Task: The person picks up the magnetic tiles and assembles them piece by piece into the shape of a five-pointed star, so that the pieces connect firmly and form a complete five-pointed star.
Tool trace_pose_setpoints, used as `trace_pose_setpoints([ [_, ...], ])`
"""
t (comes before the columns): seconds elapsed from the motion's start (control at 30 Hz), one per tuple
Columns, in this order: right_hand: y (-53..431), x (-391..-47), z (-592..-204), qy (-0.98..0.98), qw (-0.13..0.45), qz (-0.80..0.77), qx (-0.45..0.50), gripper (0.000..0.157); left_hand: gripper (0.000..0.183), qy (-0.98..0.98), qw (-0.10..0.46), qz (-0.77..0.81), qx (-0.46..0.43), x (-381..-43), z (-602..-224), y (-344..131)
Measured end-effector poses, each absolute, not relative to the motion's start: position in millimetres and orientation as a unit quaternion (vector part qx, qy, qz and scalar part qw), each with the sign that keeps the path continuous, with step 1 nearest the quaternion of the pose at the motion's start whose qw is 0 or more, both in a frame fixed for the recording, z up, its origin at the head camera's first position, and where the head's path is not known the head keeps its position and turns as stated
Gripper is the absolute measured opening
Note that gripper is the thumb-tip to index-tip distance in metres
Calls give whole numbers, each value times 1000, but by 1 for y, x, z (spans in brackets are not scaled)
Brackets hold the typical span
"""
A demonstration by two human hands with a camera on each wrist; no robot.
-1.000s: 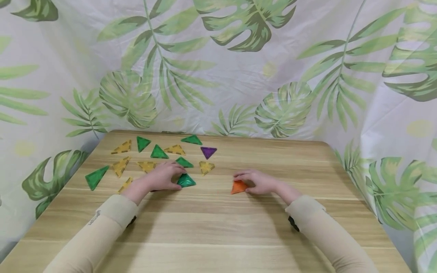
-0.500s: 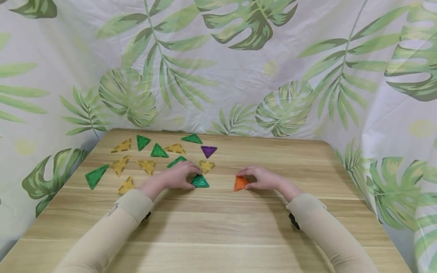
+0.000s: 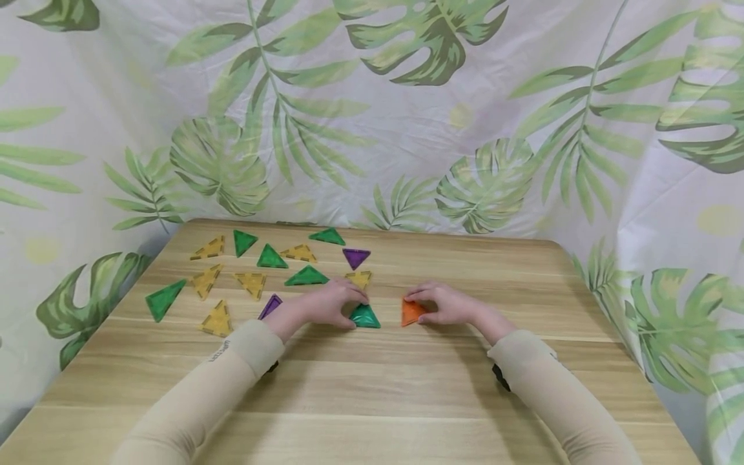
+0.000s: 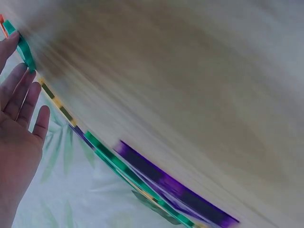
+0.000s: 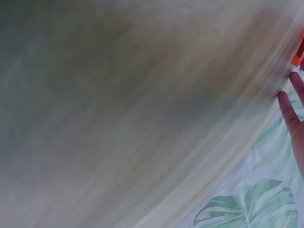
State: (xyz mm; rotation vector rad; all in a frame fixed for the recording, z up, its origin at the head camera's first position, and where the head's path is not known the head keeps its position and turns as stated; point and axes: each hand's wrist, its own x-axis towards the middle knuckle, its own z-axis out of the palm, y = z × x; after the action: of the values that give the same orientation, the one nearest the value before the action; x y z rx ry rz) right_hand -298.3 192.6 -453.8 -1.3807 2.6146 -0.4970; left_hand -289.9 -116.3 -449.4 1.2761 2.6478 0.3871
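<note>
Between the thumb and fingers of my left hand (image 3: 332, 303) is a green triangular magnetic tile (image 3: 366, 316), lying about flat at the table's middle. The left wrist view has this green tile (image 4: 24, 51) edge-on at the fingertips. Just to its right, across a small gap, my right hand (image 3: 444, 303) grips an orange tile (image 3: 411, 312) by its right side; the fingers partly cover it. Only a corner of the orange tile (image 5: 298, 53) enters the right wrist view. A yellow triangular tile (image 3: 360, 279) lies right behind the left hand's fingers.
Several green and yellow triangular tiles lie spread over the table's left half, among them a green one (image 3: 307, 276) and a yellow one (image 3: 217, 319). One purple tile (image 3: 356, 258) lies farther back, another purple tile (image 3: 270, 306) beside the left wrist. A leaf-print cloth (image 3: 401, 129) hangs behind the table.
My left hand has slid rightward with the green tile, closer to the orange one, uncovering a purple tile and others behind it. The right hand has shifted only slightly rightward with the orange tile.
</note>
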Motion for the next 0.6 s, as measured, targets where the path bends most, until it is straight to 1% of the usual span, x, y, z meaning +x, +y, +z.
trace_pose_setpoints([
  [0.33,194,-300,-457,871,53,-156,-464,46,50,894,93,101,427,-294,-449,-90],
  [0.6,196,-301,-457,871,73,-162,-459,47,48,890,108,126,425,-294,-447,-78],
])
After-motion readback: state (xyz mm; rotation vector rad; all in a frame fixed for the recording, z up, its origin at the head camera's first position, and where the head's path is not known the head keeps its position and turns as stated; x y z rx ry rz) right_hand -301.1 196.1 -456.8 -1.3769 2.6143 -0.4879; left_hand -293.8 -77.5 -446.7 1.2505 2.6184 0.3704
